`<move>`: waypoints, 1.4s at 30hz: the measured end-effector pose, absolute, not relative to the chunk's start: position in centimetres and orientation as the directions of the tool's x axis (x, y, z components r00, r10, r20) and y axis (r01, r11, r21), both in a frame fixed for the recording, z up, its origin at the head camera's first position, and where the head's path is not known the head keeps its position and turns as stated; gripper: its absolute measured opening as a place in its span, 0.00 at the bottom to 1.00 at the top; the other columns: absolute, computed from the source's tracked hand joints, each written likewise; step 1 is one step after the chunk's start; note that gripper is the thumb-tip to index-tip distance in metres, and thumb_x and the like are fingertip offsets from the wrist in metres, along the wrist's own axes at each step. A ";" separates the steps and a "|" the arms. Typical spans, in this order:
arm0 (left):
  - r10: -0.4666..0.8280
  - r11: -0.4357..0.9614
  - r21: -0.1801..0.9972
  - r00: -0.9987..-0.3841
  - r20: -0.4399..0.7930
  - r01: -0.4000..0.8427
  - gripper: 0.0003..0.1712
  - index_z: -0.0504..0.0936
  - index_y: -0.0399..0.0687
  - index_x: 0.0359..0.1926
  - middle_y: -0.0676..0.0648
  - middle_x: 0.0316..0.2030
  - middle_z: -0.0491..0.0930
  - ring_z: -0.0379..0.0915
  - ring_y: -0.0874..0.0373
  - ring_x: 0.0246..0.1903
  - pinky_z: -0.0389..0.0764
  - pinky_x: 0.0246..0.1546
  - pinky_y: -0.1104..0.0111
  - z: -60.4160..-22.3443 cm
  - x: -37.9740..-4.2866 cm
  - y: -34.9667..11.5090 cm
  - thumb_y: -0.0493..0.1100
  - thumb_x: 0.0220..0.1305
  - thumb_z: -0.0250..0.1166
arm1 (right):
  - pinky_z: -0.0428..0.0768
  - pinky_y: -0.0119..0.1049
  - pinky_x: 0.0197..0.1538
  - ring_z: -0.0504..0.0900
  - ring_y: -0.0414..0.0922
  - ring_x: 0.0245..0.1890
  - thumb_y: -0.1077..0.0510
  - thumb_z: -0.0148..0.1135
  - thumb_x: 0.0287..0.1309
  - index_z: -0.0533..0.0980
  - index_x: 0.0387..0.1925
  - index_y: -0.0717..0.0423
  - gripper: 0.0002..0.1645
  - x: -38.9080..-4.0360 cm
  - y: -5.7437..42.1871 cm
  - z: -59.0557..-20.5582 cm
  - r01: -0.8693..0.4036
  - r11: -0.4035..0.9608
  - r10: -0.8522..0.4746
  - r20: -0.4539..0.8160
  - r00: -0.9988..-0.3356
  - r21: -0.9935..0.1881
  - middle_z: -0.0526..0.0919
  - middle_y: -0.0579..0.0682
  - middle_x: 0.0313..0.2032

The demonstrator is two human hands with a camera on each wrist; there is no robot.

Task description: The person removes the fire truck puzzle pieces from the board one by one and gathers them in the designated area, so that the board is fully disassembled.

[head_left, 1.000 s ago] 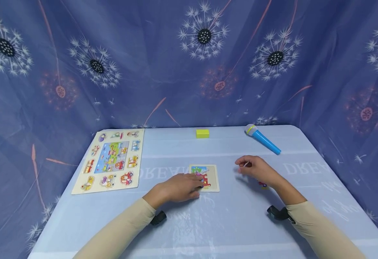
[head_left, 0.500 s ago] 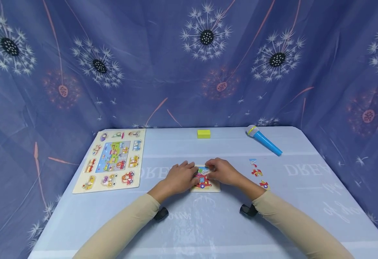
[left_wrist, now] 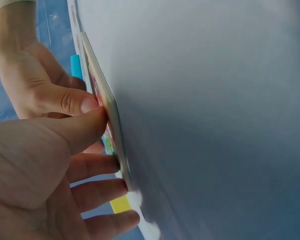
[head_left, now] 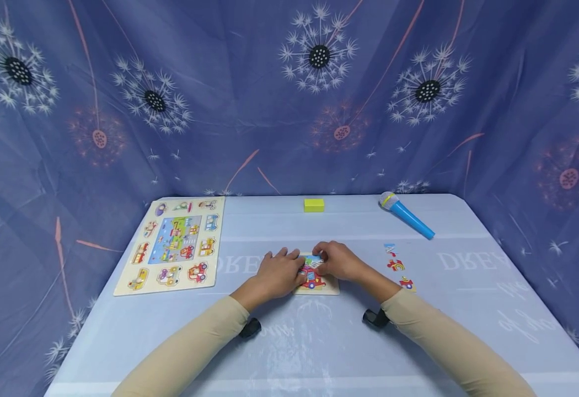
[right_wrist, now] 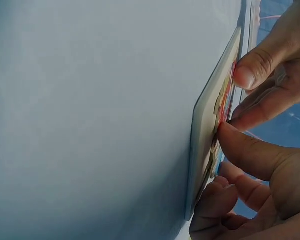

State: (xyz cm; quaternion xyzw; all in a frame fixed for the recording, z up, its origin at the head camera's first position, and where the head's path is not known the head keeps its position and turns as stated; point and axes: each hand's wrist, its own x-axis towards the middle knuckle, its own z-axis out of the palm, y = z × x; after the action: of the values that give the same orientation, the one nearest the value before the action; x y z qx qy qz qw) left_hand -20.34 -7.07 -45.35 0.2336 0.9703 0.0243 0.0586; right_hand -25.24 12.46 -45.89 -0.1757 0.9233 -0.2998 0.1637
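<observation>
head: over one small board (head_left: 334,288) at centre, the left hand (head_left: 277,274) leans from its left, the right hand (head_left: 341,262) arches from its right. aside lie three loose pieces (head_left: 396,265), one mic (head_left: 408,217), one block (head_left: 314,205), one big board (head_left: 153,271).

left wrist: the left fingers (left_wrist: 97,192) are fairly straight, touching the board.

right wrist: the right fingers (right_wrist: 217,202) curl at the board; whether they pinch anything, i cannot tell.

head looks down, wrist close-ups share small board (head_left: 328,290).

Yel. block (head_left: 314,205) nr far edge of tbl (head_left: 319,364); blue mic (head_left: 407,215) to R; lg. puzzle bd. (head_left: 175,240) at L; dandelion-print curtain (head_left: 250,110) behind.
</observation>
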 end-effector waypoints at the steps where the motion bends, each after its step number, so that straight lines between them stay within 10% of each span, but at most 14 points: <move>1: 0.455 0.890 0.073 -0.885 -0.103 0.449 0.30 0.77 0.52 0.69 0.47 0.70 0.72 0.66 0.43 0.70 0.69 0.63 0.38 -45.3 -20.3 -7.0 0.60 0.73 0.60 | 0.76 0.41 0.45 0.74 0.47 0.41 0.63 0.76 0.54 0.81 0.51 0.56 0.22 -25.3 12.5 -45.9 -0.229 0.755 -0.427 -0.195 -0.883 -0.615 0.79 0.50 0.38; 22: 0.614 0.789 0.138 -0.777 -0.138 0.599 0.26 0.79 0.61 0.67 0.45 0.71 0.71 0.67 0.42 0.70 0.71 0.62 0.39 -44.0 -18.6 -7.9 0.60 0.72 0.62 | 0.74 0.36 0.37 0.74 0.43 0.33 0.64 0.73 0.57 0.80 0.49 0.58 0.17 -25.7 13.6 -45.3 -0.335 0.699 -0.521 -0.129 -0.844 -0.631 0.78 0.48 0.33; 42: 0.601 0.800 0.132 -0.781 -0.172 0.586 0.27 0.78 0.63 0.68 0.47 0.72 0.70 0.65 0.45 0.71 0.69 0.64 0.42 -44.4 -18.4 -8.0 0.57 0.71 0.64 | 0.71 0.40 0.36 0.71 0.46 0.31 0.62 0.69 0.62 0.79 0.56 0.62 0.21 -29.7 28.1 -44.8 -0.230 0.751 -0.447 -0.221 -0.867 -0.619 0.76 0.52 0.33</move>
State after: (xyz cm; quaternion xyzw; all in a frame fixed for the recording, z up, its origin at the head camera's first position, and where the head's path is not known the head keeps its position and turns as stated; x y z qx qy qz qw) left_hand -18.41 -8.01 -44.40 0.3146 0.9430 0.0357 0.1030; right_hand -29.67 28.07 -44.84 -0.1845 0.9181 -0.3007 0.1806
